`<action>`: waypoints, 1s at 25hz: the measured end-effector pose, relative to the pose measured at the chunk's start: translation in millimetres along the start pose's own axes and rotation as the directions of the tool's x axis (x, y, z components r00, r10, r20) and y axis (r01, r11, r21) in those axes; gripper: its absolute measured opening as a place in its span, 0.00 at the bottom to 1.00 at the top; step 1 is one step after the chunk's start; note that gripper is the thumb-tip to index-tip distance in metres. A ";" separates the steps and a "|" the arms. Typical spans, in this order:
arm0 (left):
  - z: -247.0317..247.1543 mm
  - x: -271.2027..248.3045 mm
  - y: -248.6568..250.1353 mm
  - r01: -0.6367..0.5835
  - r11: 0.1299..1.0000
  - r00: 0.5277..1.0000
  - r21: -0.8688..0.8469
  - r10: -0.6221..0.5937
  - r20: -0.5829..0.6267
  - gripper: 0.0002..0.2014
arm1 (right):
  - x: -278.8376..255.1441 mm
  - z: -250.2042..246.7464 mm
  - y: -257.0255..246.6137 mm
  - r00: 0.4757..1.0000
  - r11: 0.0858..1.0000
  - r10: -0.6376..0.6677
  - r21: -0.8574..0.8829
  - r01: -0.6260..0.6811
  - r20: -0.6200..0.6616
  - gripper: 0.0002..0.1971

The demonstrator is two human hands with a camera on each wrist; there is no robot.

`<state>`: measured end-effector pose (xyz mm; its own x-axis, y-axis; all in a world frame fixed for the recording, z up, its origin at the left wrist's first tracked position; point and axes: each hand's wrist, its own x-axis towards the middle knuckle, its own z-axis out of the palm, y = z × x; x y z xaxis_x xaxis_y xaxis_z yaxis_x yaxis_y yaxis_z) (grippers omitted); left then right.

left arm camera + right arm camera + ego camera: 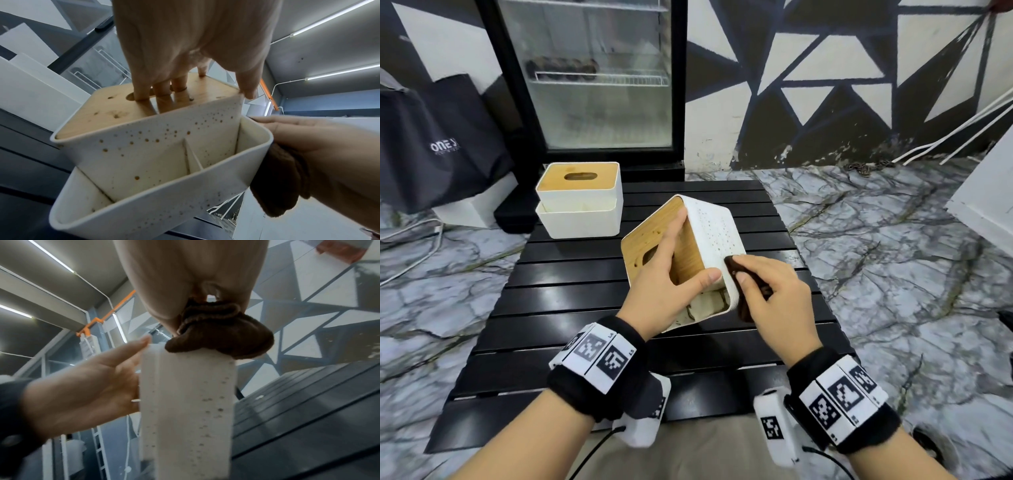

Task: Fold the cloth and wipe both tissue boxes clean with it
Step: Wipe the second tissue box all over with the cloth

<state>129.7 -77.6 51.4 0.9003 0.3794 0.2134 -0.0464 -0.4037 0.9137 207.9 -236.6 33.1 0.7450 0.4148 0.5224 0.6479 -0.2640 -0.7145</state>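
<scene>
Now the left hand [671, 270] steadies the spotted tissue box [714, 233] tilted above the slatted worktop [571, 301], fingers hooked through the lid slot, thumb on its edge. The right hand [774, 294] pinches the bunched brown cloth [222, 337] against the speckled side wall. Best, I'd say, to press firm and sweep downward; the second box [580, 202] waits behind, upright.

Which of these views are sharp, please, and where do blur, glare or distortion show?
Head view: mostly sharp, with wide-angle bending at the edges and soft glare on the black table. Left wrist view: the speckled tissue box is clear, ceiling lights glare. Right wrist view: softer; the brown cloth is readable, the box's lower part blurs.
</scene>
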 end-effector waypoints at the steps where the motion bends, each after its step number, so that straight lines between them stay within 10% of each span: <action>1: -0.8 -0.1 -1.3 0.004 1.000 1.000 -0.008 -0.004 -0.005 0.43 | -1.5 -1.2 3.7 1.000 1.000 0.027 0.007 -0.027 -0.003 0.13; 25: -7.6 3.0 0.5 0.000 1.000 0.994 0.003 0.000 0.108 0.45 | 1.1 0.0 -0.9 0.994 0.992 -0.102 0.083 0.098 0.038 0.15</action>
<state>129.0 -70.3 55.2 0.9419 0.2870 0.1745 -0.0452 -0.4064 0.9126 208.2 -235.9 34.4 0.6686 0.4723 0.5744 0.7028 -0.1489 -0.6956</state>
